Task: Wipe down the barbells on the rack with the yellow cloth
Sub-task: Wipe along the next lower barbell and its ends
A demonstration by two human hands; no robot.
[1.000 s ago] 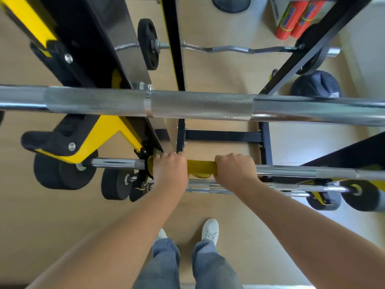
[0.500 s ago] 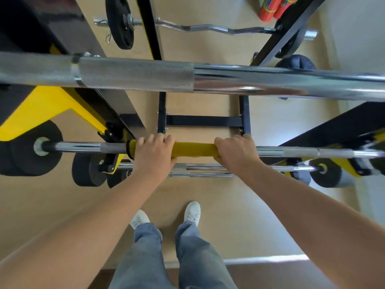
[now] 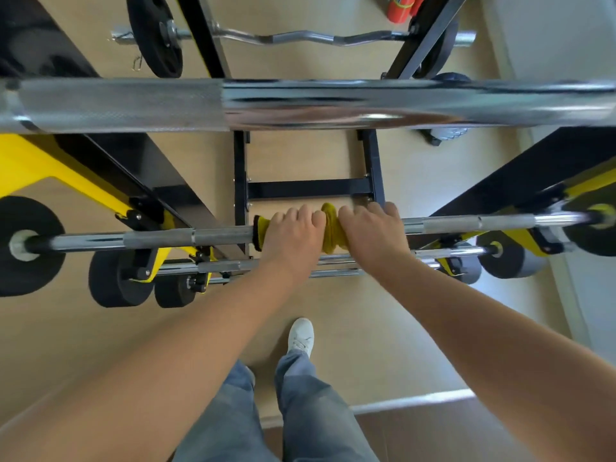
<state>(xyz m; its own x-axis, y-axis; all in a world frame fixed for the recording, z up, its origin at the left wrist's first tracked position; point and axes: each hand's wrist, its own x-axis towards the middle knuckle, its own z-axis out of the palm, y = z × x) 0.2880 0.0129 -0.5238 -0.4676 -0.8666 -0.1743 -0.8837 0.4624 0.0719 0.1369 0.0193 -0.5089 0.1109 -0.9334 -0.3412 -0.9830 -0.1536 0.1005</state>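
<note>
Both hands curl over the same bar: the left hand (image 3: 293, 233) and the right hand (image 3: 373, 235) each grip the yellow cloth (image 3: 333, 228), which is wrapped around the barbell (image 3: 160, 238). The cloth bunches into folds in the narrow gap between the two hands, and its dark-edged end shows just left of the left hand. The barbell lies level across the yellow and black rack (image 3: 160, 181), with black plates (image 3: 30, 245) at its ends. Just below it sit two more loaded bars (image 3: 216, 265) on the same rack. Nearer the camera, a thick chrome barbell (image 3: 300, 101) crosses the whole view, knurled on its left part. Beyond that one, a curl bar (image 3: 300, 37) with black plates rests on a black frame, with red cylinders (image 3: 400, 8) near it on the tan floor (image 3: 416, 181). Below the forearms are grey jeans (image 3: 310, 405) and a white shoe (image 3: 301, 336).
</note>
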